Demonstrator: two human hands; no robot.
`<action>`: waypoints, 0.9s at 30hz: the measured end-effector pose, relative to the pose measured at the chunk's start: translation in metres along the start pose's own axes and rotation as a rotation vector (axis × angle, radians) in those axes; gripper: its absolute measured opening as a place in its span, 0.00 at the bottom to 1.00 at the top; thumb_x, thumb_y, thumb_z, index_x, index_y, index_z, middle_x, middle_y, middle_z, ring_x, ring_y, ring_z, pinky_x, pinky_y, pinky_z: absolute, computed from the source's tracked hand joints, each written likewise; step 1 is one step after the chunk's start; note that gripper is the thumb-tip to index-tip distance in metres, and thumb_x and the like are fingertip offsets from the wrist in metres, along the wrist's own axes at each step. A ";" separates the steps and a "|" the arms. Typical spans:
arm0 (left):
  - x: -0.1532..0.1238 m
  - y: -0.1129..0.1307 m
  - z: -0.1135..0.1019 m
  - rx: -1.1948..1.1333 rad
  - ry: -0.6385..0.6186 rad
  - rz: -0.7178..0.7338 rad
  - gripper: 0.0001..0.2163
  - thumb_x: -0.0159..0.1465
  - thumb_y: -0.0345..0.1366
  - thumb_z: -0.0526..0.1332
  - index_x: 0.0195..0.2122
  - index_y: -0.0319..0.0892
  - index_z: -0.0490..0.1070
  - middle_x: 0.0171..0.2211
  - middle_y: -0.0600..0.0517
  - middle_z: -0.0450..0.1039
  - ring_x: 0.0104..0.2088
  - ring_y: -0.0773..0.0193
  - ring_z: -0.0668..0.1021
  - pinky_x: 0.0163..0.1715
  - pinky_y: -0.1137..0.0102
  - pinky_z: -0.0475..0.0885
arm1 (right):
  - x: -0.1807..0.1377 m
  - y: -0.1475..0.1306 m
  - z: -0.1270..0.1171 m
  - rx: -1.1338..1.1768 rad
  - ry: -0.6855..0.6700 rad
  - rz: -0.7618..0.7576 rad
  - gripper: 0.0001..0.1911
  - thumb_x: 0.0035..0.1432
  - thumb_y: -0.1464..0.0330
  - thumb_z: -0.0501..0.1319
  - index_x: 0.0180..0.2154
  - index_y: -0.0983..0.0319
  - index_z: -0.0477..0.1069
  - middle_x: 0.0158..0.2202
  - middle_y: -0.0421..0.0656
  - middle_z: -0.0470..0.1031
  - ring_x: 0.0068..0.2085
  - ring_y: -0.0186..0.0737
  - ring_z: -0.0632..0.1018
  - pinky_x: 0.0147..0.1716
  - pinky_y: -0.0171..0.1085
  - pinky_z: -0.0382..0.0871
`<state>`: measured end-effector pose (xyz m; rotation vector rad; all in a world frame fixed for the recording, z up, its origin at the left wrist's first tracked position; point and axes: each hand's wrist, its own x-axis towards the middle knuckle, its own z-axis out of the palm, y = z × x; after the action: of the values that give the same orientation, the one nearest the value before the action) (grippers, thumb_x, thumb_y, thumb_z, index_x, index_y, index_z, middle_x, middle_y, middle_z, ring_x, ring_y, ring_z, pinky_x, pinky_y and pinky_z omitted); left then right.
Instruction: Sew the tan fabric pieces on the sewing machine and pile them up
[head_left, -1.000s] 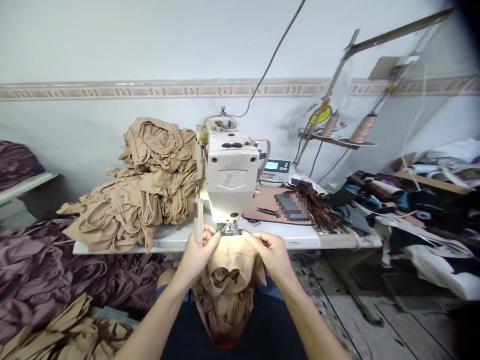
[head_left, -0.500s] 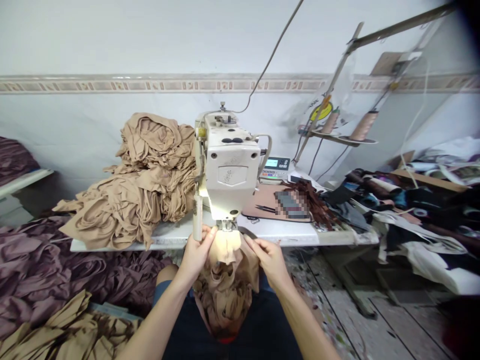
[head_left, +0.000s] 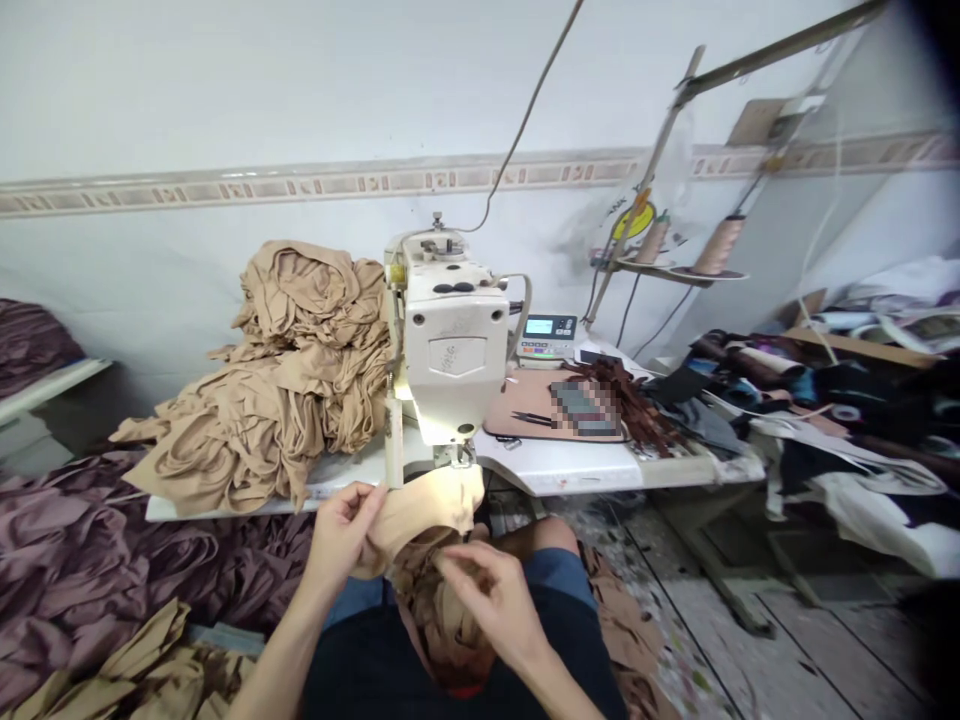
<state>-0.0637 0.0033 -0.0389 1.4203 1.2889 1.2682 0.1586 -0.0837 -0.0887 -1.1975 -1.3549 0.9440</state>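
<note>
A tan fabric garment (head_left: 420,505) stretches from under the needle area of a white sewing machine (head_left: 456,395) towards my lap, brightly lit by the machine's lamp. My left hand (head_left: 346,530) is closed on its left part, thumb on top, just off the table's front edge. Below the needle, my right hand (head_left: 491,595) pinches at the garment's lower edge; its fingertips are partly hidden against the cloth. More bunched tan cloth (head_left: 450,625) lies in my lap under both hands.
Heaped tan pieces (head_left: 285,380) stand left of the machine. On the right are a control panel (head_left: 547,338), black thread snips (head_left: 531,418), brown strips (head_left: 619,395) and thread cones (head_left: 720,245). Purple cloth (head_left: 187,575) piles up at lower left.
My left hand has moved left and down, drawing the cloth out sideways. The right hand has come down and left from the cloth's right side to its lower edge. The view has shifted slightly.
</note>
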 end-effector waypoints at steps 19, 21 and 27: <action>-0.087 -0.011 0.047 0.187 -0.819 -0.126 0.08 0.64 0.39 0.72 0.41 0.42 0.80 0.31 0.56 0.72 0.28 0.67 0.67 0.28 0.73 0.60 | -0.019 -0.026 -0.048 -0.060 -0.853 0.196 0.30 0.61 0.54 0.71 0.19 0.60 0.58 0.20 0.32 0.53 0.23 0.30 0.56 0.23 0.34 0.49; -0.091 -0.012 0.055 0.208 -0.952 -0.125 0.11 0.62 0.42 0.73 0.31 0.41 0.77 0.24 0.59 0.64 0.26 0.68 0.62 0.26 0.72 0.56 | -0.016 -0.030 -0.058 -0.119 -0.873 0.178 0.32 0.57 0.57 0.74 0.18 0.60 0.55 0.20 0.31 0.50 0.23 0.29 0.53 0.23 0.35 0.45; -0.082 -0.024 0.042 0.089 -0.900 -0.147 0.13 0.69 0.44 0.67 0.33 0.38 0.79 0.28 0.54 0.69 0.29 0.67 0.69 0.31 0.72 0.62 | -0.017 -0.023 -0.075 -0.095 -0.685 0.296 0.21 0.63 0.56 0.70 0.24 0.62 0.74 0.22 0.33 0.58 0.26 0.32 0.57 0.25 0.35 0.48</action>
<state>-0.0239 -0.0722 -0.0808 1.6349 0.7951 0.3608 0.2284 -0.1102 -0.0588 -1.2174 -1.7928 1.6156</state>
